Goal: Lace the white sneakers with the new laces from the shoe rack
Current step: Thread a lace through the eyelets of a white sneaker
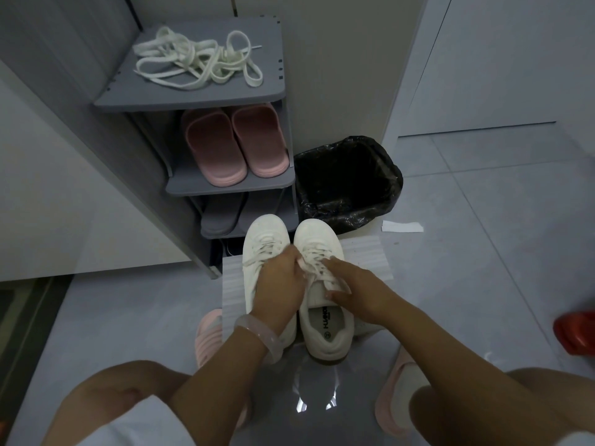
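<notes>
White sneakers: two, side by side, toes pointing at the shoe rack (193,101), standing on a ribbed white sheet (370,252) on the grey floor. Left sneaker (262,239) is largely covered from mid-length to heel by the left hand (280,284) and wrist. Right sneaker (325,329) shows its open collar and printed insole; the print is too small to read. Old laces are present in both sneakers.

New laces (196,61) lie in a loose tangle on the top shelf of the rack, well apart from both hands.

Left hand: reaches across to the right sneaker, fingers curled, tips pinching a lace at the eyelets. A translucent bangle (260,336) sits on the wrist. Right hand (357,291): index finger extended along the laces, thumb against the sneaker's side panel; whether the remaining fingers grip anything cannot be determined.

Pink slippers (235,143) occupy the second shelf. A black-lined bin (347,181) stands just beside the rack. A red item (576,333) is cut off by the right edge.
</notes>
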`<state>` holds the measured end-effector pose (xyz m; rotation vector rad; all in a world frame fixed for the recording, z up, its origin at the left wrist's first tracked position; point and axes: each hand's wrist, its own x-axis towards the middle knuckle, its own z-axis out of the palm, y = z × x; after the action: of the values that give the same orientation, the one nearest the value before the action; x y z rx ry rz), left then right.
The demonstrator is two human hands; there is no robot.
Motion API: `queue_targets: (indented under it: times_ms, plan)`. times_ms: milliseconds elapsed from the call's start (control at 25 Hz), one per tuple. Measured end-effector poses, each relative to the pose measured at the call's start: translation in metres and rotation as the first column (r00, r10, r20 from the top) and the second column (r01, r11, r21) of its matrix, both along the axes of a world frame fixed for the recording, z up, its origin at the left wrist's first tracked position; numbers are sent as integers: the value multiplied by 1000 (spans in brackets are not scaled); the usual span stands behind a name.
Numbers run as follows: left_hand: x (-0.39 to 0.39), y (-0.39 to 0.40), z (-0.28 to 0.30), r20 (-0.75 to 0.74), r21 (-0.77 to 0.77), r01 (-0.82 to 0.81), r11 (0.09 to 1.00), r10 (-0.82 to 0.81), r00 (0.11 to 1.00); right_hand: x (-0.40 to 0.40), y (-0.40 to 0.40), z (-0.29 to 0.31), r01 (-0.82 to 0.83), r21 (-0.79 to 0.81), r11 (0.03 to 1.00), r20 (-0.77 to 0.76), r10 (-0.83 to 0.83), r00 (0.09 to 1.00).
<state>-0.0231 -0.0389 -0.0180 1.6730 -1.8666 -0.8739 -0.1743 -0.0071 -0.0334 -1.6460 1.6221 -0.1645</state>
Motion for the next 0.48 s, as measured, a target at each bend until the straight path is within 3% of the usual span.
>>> queue_targets:
  times_ms: [80,160,280,320,480]
  plan:
    - [3,-10,12,-129,-111,-157,981,142,981,0,-1,-1,4,43,999,-27,-3,1000]
    - [6,-14,15,-189,-19,-172,985,165,968,0,-2,0,2,53,999,-30,-1,1000]
    - [5,-4,8,9,294,21,956,-24,1000,2,-2,2,8,42,999,-22,-7,1000]
    - [4,0,4,57,311,79,947,-102,993,3,-2,2,17,38,999,-17,-16,1000]
    - [-5,5,-2,136,108,126,986,-140,981,1,1,4,28,33,999,10,-28,1000]
